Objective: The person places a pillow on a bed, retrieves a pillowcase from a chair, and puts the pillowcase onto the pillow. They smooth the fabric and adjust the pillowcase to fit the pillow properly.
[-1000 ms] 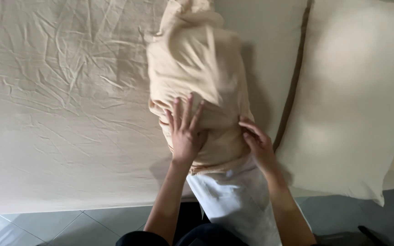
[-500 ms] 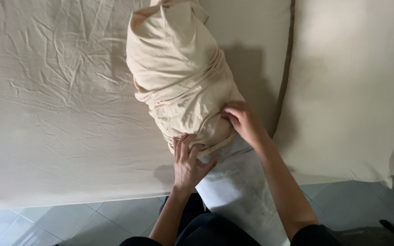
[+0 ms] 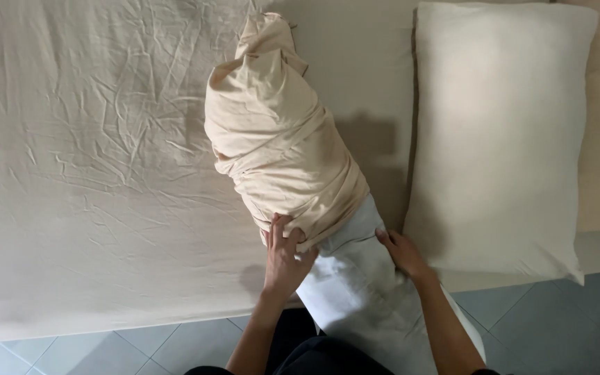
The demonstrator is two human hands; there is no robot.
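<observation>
A white pillow (image 3: 373, 295) stands tilted on its end against the bed edge, its upper part wrapped in a bunched beige pillowcase (image 3: 279, 149). My left hand (image 3: 285, 253) grips the pillowcase's lower hem on the left side. My right hand (image 3: 403, 253) presses against the bare white pillow on the right, just below the hem; whether it pinches any fabric I cannot tell. The pillow's lower end reaches down toward my legs.
A wrinkled beige sheet (image 3: 85, 173) covers the bed to the left. A second cream pillow (image 3: 501, 132) lies flat at the right. Blue-grey floor tiles (image 3: 105, 351) run along the bed's near edge.
The pillowcase has slid up the pillow, baring more white pillow. My left hand moved from flat on the bundle to its lower hem. My right hand dropped onto the white pillow.
</observation>
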